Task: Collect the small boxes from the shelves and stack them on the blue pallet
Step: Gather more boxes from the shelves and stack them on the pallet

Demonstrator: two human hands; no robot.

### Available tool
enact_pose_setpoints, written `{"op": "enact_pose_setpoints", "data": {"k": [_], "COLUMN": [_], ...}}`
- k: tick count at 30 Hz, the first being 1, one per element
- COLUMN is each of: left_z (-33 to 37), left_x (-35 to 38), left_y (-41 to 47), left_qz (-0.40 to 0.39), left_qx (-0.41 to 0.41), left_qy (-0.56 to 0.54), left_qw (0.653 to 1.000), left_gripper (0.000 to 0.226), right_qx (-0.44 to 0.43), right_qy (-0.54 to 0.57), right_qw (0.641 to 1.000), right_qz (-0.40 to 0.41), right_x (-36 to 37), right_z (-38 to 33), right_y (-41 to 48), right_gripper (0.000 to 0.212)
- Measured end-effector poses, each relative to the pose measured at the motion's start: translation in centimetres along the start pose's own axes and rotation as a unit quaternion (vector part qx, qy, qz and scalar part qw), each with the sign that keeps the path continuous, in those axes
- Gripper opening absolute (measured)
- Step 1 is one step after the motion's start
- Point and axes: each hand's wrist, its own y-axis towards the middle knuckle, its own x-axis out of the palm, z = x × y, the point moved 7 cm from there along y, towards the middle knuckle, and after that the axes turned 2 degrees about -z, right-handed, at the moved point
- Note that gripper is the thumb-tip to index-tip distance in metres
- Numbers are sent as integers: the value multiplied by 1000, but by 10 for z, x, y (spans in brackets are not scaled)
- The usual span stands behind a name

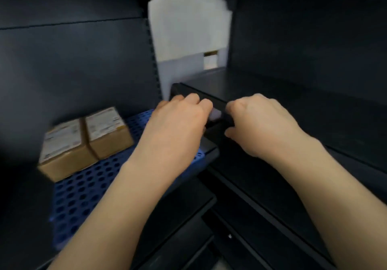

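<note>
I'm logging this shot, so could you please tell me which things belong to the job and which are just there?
Job:
- two cardboard boxes, side by side
- blue pallet under them
- dark shelf
- left hand, right hand, at the shelf's front edge

Just there:
- pale wall behind

Dark blue-black metal panels [69, 60] at left and right, dimly lit. Between them a bright white wall [188, 29], paler grey toward its base, with a small tan-and-white patch [210, 60] low at right, too blurred to identify. Slotted upright post [154, 60] along the left edge of the gap. Dark shelf [261, 94] at right, top bare; further dark shelf edges [261, 217] stepped below it.
</note>
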Motion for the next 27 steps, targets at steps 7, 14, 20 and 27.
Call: {"op": "enact_pose_setpoints", "data": {"k": [7, 14, 20, 27], "left_z": [111, 275, 418, 597], "left_x": [15, -31, -87, -153], "left_y": [6, -17, -66, -144], "left_qz": [-5, 29, 46, 60], "left_qx": [187, 370, 461, 542], "left_qy": [-163, -276, -330, -362], "left_qw": [969, 887, 823, 756], "left_gripper": [28, 28, 22, 21], "right_qx": [208, 401, 539, 634], "right_qy": [-49, -112, -157, -174], "right_qw": [975, 907, 826, 753], "right_qz": [-60, -68, -51, -30], "right_x": [4, -52, -98, -153], "right_z": [90, 180, 244, 312], "right_y": [-107, -269, -428, -609], "right_gripper": [34, 33, 27, 32]}}
